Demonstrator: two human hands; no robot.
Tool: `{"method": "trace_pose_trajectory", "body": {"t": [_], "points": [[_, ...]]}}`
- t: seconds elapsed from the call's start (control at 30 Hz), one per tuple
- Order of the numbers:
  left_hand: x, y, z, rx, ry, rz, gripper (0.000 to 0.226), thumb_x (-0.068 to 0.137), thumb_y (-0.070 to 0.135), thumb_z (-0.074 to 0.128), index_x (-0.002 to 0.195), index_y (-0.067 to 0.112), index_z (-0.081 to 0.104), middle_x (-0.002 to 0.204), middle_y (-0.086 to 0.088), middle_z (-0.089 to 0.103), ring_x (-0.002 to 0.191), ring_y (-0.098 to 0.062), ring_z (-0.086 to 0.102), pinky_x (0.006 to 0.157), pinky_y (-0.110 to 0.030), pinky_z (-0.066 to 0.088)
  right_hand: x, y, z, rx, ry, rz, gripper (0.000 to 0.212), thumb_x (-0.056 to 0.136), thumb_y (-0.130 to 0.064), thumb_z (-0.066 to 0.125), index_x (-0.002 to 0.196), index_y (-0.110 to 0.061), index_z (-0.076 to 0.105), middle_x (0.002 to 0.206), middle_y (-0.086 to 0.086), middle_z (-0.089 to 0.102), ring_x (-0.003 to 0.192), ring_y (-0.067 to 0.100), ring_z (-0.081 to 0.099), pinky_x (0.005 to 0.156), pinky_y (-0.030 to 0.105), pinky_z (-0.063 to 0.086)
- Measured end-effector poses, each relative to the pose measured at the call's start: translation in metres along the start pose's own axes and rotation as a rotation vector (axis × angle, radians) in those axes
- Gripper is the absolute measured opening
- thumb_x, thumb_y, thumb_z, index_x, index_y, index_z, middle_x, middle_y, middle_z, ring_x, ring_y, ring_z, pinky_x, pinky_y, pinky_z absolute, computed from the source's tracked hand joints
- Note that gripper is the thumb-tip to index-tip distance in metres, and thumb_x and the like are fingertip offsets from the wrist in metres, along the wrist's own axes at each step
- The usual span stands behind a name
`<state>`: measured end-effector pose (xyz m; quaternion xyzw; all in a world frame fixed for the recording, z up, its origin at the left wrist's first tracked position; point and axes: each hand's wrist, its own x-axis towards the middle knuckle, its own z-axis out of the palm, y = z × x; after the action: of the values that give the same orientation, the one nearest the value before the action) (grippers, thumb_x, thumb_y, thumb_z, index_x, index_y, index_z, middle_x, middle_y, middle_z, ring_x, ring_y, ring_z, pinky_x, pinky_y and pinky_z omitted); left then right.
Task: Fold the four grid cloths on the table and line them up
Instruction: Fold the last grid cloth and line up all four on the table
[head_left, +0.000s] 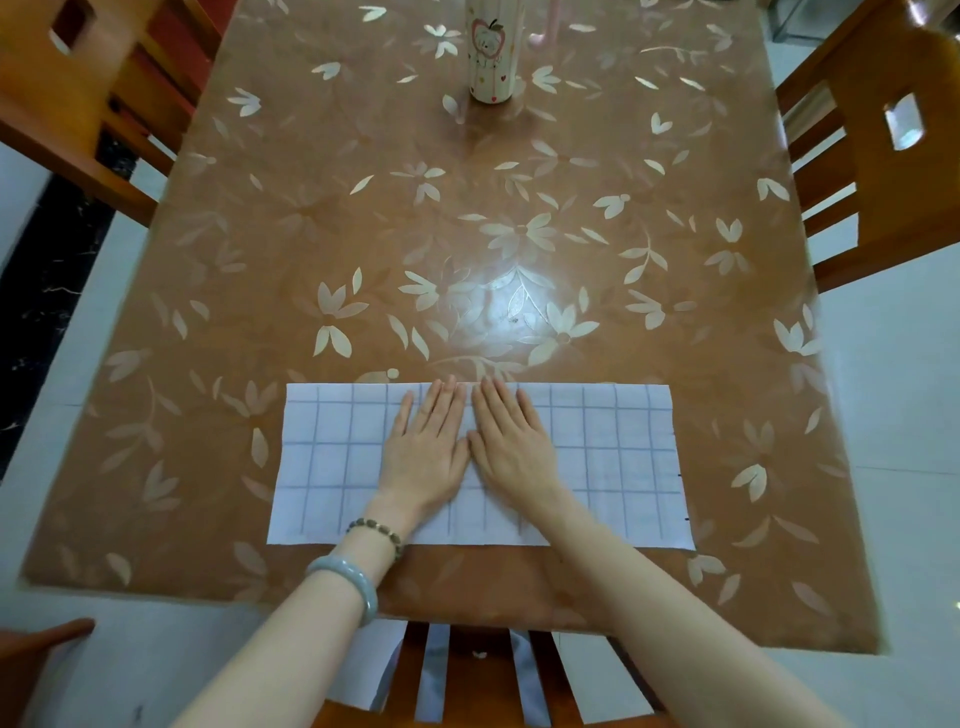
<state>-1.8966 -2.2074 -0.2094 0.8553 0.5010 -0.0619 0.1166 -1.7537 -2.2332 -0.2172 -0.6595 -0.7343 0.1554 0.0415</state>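
My left hand (423, 452) and right hand (511, 447) press flat on the cloth (597, 457).
Fingers straight, hands side by side; the cloth spreads out to both sides of them on the table (415, 234), and a cup (491, 52) stands far beyond my fingertips.

No writing, number or brand is legible anywhere; the tall cup (490, 57) shows only a cartoon apple picture.

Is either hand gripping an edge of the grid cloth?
No, the left hand and the right hand both lie flat, fingers straight, on the middle of the grid cloth.
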Motion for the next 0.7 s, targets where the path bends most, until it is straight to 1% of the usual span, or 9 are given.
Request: {"method": "trace_pose_trajectory", "body": {"t": [0.1,0.2,0.3,0.37,0.43,0.5,0.53,0.6,0.7], "points": [[-0.004,-0.012,0.002,-0.045,0.009,-0.124,0.066,0.096,0.049,0.006,0.152,0.016,-0.006,0.160,0.001,-0.008,0.148,-0.014,-0.009,0.120,-0.041,-0.006,-0.008,0.026,-0.006,-0.042,-0.008,0.056,0.060,0.100,-0.039,0.018,0.142,-0.001,0.038,0.148,0.014,0.037,0.140,0.026,0.031,0.115,0.043,0.017],[-0.014,-0.041,0.001,-0.053,0.014,-0.244,0.068,0.096,0.055,0.001,0.151,0.018,-0.015,0.159,0.002,-0.019,0.146,-0.011,-0.019,0.120,-0.042,-0.007,-0.023,0.066,-0.016,-0.077,0.004,0.180,0.065,0.099,-0.043,0.010,0.143,-0.001,0.034,0.150,0.015,0.034,0.141,0.024,0.024,0.117,0.038,0.007],[-0.024,-0.076,-0.003,-0.076,0.039,-0.355,0.070,0.095,0.057,0.001,0.152,0.019,-0.011,0.161,0.002,-0.013,0.146,-0.010,-0.016,0.120,-0.041,-0.007,-0.044,0.107,-0.029,-0.123,0.028,0.265,0.066,0.098,-0.044,0.011,0.148,-0.003,0.020,0.156,0.011,0.016,0.145,0.021,0.008,0.118,0.031,-0.005],[-0.030,-0.097,-0.005,-0.067,0.052,-0.414,0.073,0.093,0.058,0.000,0.153,0.017,-0.007,0.161,0.001,-0.009,0.147,-0.011,-0.012,0.120,-0.042,-0.006,-0.057,0.129,-0.037,-0.166,-0.002,0.302,0.067,0.096,-0.048,0.004,0.150,-0.007,0.007,0.158,0.007,0.003,0.146,0.019,-0.003,0.117,0.030,-0.008],[-0.037,-0.113,-0.008,-0.038,0.053,-0.459,0.075,0.093,0.060,-0.003,0.153,0.014,-0.006,0.161,-0.001,-0.008,0.147,-0.013,-0.012,0.120,-0.044,-0.005,-0.063,0.143,-0.041,-0.195,-0.007,0.336,0.071,0.094,-0.052,-0.003,0.150,-0.008,0.004,0.159,0.008,0.002,0.145,0.017,-0.007,0.117,0.032,-0.012],[-0.043,-0.116,-0.013,-0.016,0.058,-0.484,0.078,0.093,0.061,-0.004,0.153,0.011,-0.006,0.161,-0.004,-0.008,0.147,-0.015,-0.013,0.120,-0.044,-0.007,-0.063,0.144,-0.045,-0.193,0.026,0.399,0.077,0.093,-0.054,-0.006,0.149,-0.005,0.008,0.159,0.011,0.005,0.145,0.019,-0.004,0.116,0.036,-0.014],[-0.044,-0.110,-0.016,-0.013,0.071,-0.467,0.076,0.094,0.060,-0.003,0.152,0.010,-0.006,0.161,-0.005,-0.009,0.147,-0.015,-0.014,0.120,-0.043,-0.009,-0.060,0.137,-0.046,-0.193,0.063,0.424,0.075,0.094,-0.052,-0.004,0.149,-0.003,0.012,0.158,0.014,0.009,0.146,0.022,0.000,0.117,0.040,-0.010],[-0.042,-0.084,-0.019,-0.044,0.108,-0.351,0.071,0.096,0.054,0.003,0.151,0.010,-0.007,0.159,-0.006,-0.008,0.147,-0.015,-0.012,0.119,-0.039,-0.012,-0.049,0.101,-0.047,-0.171,0.141,0.402,0.064,0.098,-0.041,0.010,0.145,0.001,0.023,0.154,0.019,0.021,0.144,0.029,0.014,0.115,0.050,0.004],[-0.035,-0.036,-0.009,-0.058,0.064,-0.152,0.068,0.097,0.050,0.007,0.152,0.010,-0.002,0.160,-0.006,-0.006,0.147,-0.015,-0.012,0.118,-0.037,-0.015,-0.030,0.027,-0.031,-0.083,0.148,0.163,0.054,0.094,-0.028,0.028,0.139,0.000,0.032,0.146,0.021,0.038,0.139,0.033,0.029,0.110,0.052,0.019]]}}
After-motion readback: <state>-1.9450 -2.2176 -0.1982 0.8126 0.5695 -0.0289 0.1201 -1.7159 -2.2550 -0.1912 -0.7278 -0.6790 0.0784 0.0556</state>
